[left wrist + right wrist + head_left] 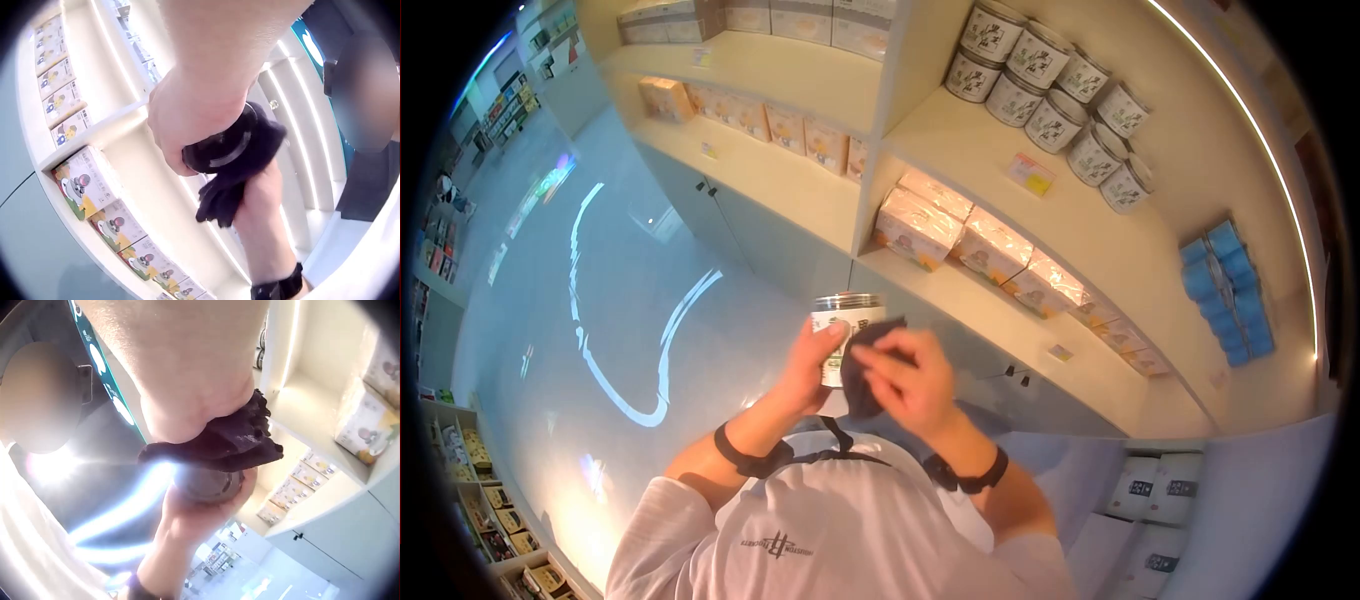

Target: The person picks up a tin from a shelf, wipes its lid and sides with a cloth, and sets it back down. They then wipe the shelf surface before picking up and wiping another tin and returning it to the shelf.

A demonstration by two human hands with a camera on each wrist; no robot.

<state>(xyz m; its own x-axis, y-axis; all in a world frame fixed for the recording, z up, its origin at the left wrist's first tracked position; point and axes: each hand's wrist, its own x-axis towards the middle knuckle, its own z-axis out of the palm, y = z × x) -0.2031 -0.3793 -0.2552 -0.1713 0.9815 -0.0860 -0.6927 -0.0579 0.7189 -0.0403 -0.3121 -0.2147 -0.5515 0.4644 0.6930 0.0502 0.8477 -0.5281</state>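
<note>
In the head view my left hand [803,368] grips a white printed can [830,319] with a silver rim, held upright in front of the chest. A dark cloth [858,388] lies against the can's right side, pinched in my right hand [912,385]. From the left wrist, the can's dark round base [215,149] shows, with the left fingers wrapped around its side and the cloth [265,147] bunched along it. The right wrist view has the purple-dark cloth [234,447] draped between the right hand and the can [209,485], hiding part of it.
Similar cans [1055,120] stand stacked on the upper shelf, beside a blue wrapped pack [1228,292]. Boxes [920,230] line the lower shelf just beyond the hands. Cabinet doors [800,270] lie below the shelves. Floor [630,320] stretches to the left.
</note>
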